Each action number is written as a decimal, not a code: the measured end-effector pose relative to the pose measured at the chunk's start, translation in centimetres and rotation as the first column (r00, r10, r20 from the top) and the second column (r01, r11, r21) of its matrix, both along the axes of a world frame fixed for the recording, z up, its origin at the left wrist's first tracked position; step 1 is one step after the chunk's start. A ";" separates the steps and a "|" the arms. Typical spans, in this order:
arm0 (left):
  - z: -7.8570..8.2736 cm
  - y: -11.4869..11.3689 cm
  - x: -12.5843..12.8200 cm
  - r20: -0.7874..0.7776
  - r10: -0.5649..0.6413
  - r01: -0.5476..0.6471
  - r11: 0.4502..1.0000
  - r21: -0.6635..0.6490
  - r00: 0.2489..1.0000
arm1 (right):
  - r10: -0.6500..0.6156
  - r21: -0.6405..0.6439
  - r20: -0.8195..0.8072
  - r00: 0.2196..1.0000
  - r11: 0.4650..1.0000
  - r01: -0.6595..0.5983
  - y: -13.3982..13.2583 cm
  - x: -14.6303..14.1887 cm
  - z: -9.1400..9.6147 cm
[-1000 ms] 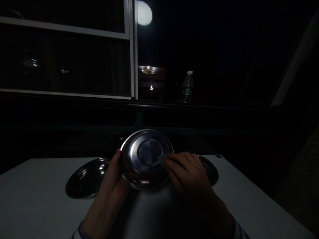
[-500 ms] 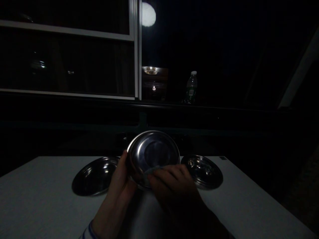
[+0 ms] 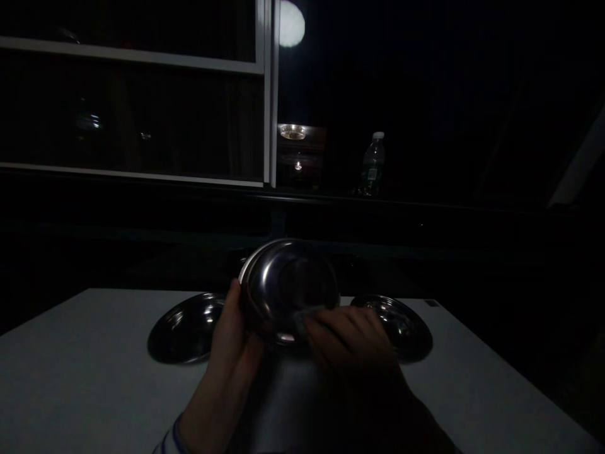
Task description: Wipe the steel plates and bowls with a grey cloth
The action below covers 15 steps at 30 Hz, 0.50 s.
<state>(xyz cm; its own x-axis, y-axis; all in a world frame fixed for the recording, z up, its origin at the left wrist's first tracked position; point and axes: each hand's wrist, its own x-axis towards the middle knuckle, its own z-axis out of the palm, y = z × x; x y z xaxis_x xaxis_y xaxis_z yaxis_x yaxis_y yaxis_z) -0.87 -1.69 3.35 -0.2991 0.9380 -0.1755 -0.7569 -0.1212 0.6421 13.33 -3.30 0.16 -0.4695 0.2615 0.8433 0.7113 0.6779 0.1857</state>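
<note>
A shiny metal bowl (image 3: 278, 277) is tilted up above the table, its outer base towards me. My left hand (image 3: 231, 353) grips it by the left side, thumb along the rim. Against the lower right of the base, my right hand (image 3: 352, 337) presses a thin, pale piece, apparently a cloth (image 3: 302, 318), pinched under its fingers. Darkness hides most of that piece. Left of my hands lies a shallow metal dish (image 3: 179, 334) on the table. Another round metal dish (image 3: 409, 331) lies to the right, partly covered by my right hand.
The white table (image 3: 94, 378) has its far edge just beyond the dishes. Behind it is a dark window with a pale frame (image 3: 269, 94). A plastic bottle (image 3: 373, 164) with a white cap stands near the window. The room is very dim.
My right hand has slid a little to the right across the bowl's base with the cloth. The bowl is tilted slightly differently, and the whole view has shifted a little.
</note>
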 end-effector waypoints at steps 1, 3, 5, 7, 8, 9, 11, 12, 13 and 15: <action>-0.1 -0.1 0.2 0.012 -0.004 0.004 1.000 -0.014 1.000 | 0.003 0.006 -0.008 1.000 1.000 -0.003 0.0 0.0 0.0; -0.3 -0.3 0.8 0.003 -0.014 0.014 0.998 -0.066 1.000 | 0.016 0.007 -0.025 1.000 1.000 -0.016 -0.1 -0.1 0.1; -0.4 -0.4 1.2 -0.011 -0.021 0.020 0.996 -0.089 1.000 | 0.027 -0.005 -0.035 0.999 1.000 -0.027 -0.3 -0.3 0.0; -0.4 -0.5 1.1 -0.006 -0.001 0.001 0.997 -0.083 1.000 | 0.032 -0.011 -0.044 0.999 0.999 -0.032 -0.4 -0.5 -0.1; -0.3 -0.5 1.0 -0.001 -0.019 0.019 0.997 -0.070 1.000 | 0.039 -0.014 -0.044 0.998 0.999 -0.039 -0.4 -0.5 -0.1; -0.3 -0.5 0.9 0.000 0.024 -0.024 0.998 -0.065 1.000 | 0.047 -0.011 -0.044 0.998 0.999 -0.048 -0.4 -0.6 -0.1; -0.5 -0.5 0.8 -0.036 0.066 -0.068 0.996 -0.064 0.997 | 0.051 -0.004 -0.061 0.997 0.999 -0.051 -0.3 -0.5 -0.1; -0.7 -0.5 0.8 -0.084 0.052 -0.059 0.995 -0.084 0.995 | 0.045 -0.001 -0.078 0.996 0.999 -0.046 -0.2 -0.4 0.0; -1.0 -0.4 0.9 -0.147 0.006 -0.022 0.994 -0.103 0.989 | 0.034 -0.004 -0.100 0.994 0.999 -0.035 -0.1 -0.3 0.1; -1.6 -0.2 1.1 -0.248 -0.085 0.057 0.992 -0.116 0.965 | 0.014 -0.009 -0.133 0.991 1.000 -0.016 -0.2 -0.2 0.3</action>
<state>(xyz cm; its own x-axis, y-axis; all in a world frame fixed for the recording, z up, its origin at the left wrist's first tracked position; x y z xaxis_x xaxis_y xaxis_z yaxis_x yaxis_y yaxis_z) 0.19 -1.94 1.71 -0.2800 0.9381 -0.2038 -0.5732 0.0070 0.8194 13.13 -3.47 0.50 -0.3572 0.2639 0.8960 0.7189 0.6901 0.0833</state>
